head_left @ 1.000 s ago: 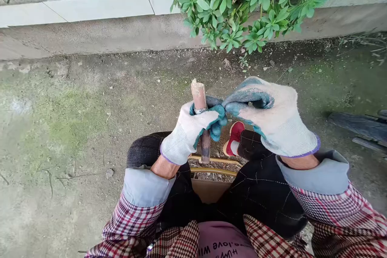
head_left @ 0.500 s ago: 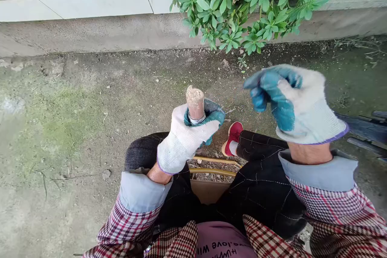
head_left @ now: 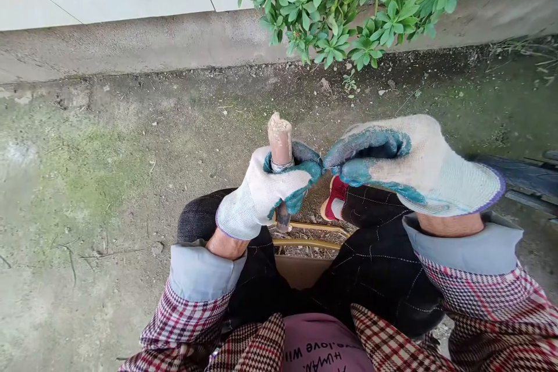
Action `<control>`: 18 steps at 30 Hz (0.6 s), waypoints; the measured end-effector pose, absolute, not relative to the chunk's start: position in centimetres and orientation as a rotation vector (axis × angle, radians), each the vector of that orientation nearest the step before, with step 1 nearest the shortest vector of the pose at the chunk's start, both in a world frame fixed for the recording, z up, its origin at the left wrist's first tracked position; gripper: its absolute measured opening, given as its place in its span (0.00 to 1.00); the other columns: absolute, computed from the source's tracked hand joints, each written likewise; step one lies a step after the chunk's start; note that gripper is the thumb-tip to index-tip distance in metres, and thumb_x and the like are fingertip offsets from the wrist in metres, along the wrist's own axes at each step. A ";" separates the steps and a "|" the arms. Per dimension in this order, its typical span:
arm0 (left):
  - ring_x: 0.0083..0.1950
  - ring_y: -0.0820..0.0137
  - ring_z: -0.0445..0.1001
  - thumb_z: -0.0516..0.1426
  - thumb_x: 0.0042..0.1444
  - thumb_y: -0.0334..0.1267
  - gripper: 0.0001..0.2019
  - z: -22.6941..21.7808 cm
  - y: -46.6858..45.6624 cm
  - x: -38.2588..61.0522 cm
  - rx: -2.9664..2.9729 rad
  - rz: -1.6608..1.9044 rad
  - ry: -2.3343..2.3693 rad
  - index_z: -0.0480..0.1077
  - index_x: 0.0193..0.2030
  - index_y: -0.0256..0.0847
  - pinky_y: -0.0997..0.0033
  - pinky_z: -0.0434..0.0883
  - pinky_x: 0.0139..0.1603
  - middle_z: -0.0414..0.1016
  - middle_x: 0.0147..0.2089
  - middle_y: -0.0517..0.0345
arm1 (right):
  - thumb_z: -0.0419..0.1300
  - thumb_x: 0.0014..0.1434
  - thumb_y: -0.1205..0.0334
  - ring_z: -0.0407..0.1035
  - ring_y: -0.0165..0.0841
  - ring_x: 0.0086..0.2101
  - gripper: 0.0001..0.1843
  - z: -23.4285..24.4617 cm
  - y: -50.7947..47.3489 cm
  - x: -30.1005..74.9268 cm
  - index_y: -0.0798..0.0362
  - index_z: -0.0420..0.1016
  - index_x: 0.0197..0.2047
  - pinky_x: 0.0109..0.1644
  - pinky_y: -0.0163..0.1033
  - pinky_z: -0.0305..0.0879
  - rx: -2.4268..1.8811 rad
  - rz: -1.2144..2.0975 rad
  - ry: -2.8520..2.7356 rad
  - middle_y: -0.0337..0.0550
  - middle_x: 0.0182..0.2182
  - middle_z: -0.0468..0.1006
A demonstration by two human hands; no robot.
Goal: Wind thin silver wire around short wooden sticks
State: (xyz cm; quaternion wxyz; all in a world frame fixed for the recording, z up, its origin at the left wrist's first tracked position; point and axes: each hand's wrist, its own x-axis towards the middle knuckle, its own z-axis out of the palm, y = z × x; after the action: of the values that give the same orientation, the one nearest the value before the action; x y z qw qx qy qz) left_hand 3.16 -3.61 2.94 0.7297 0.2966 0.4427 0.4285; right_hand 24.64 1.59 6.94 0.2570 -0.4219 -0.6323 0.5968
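My left hand (head_left: 268, 186), in a white glove with a blue-green coated palm, is closed around a short brown round stick (head_left: 280, 145). The stick is nearly upright, its top pale and ragged, its dark lower end showing below my fist. Thin wire (head_left: 281, 166) is wound about it just above my thumb. My right hand (head_left: 392, 163), gloved alike, is closed in a pinch. Its fingertips meet those of my left hand, where a thin strand, seemingly the wire's end, is barely visible.
A leafy green bush (head_left: 349, 6) hangs over a low concrete wall (head_left: 152, 43) topped with white tiles (head_left: 131, 0). A yellow metal frame (head_left: 309, 242) is between my legs, near a red shoe (head_left: 334, 197). A dark object (head_left: 523, 177) lies at right.
My right hand has moved left and slightly down, its fingertips now pinched against those of my left hand. The stick has tilted a little, so its lower end now shows.
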 end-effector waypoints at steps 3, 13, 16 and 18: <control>0.15 0.78 0.57 0.68 0.45 0.38 0.08 3.0 -3.4 3.3 0.666 0.914 0.983 0.76 0.32 0.42 0.74 0.58 0.15 0.65 0.18 0.67 | 0.76 0.55 0.60 0.81 0.36 0.35 0.03 6.8 1.3 24.6 0.45 0.88 0.35 0.43 0.42 0.78 -1.141 1.546 -1.736 0.37 0.33 0.86; 0.15 0.77 0.60 0.66 0.46 0.39 0.07 3.1 -3.4 3.5 0.679 0.951 1.140 0.76 0.31 0.42 0.75 0.60 0.15 0.64 0.17 0.67 | 0.73 0.56 0.65 0.78 0.40 0.35 0.06 6.0 0.1 23.4 0.42 0.83 0.35 0.43 0.48 0.74 -1.327 1.085 -1.816 0.37 0.34 0.86; 0.16 0.76 0.62 0.65 0.45 0.39 0.06 3.6 -3.5 3.9 0.722 1.001 1.268 0.75 0.30 0.42 0.75 0.60 0.15 0.65 0.18 0.66 | 0.72 0.56 0.65 0.79 0.47 0.41 0.08 6.0 -0.5 22.6 0.41 0.82 0.37 0.48 0.55 0.74 -1.457 0.833 -1.913 0.41 0.39 0.86; 0.16 0.76 0.62 0.64 0.44 0.38 0.06 3.8 -3.5 4.3 0.727 1.021 1.304 0.75 0.30 0.41 0.75 0.61 0.15 0.66 0.18 0.66 | 0.72 0.56 0.65 0.78 0.52 0.46 0.10 6.2 -0.9 22.3 0.40 0.81 0.39 0.52 0.58 0.74 -1.499 0.730 -1.934 0.44 0.43 0.85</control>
State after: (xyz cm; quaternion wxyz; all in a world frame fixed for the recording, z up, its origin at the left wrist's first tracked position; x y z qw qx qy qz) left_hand 4.26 -3.54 3.85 0.6183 0.3158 0.5665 0.4439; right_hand 22.26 -0.93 6.20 0.2897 -0.5619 -0.7249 0.2736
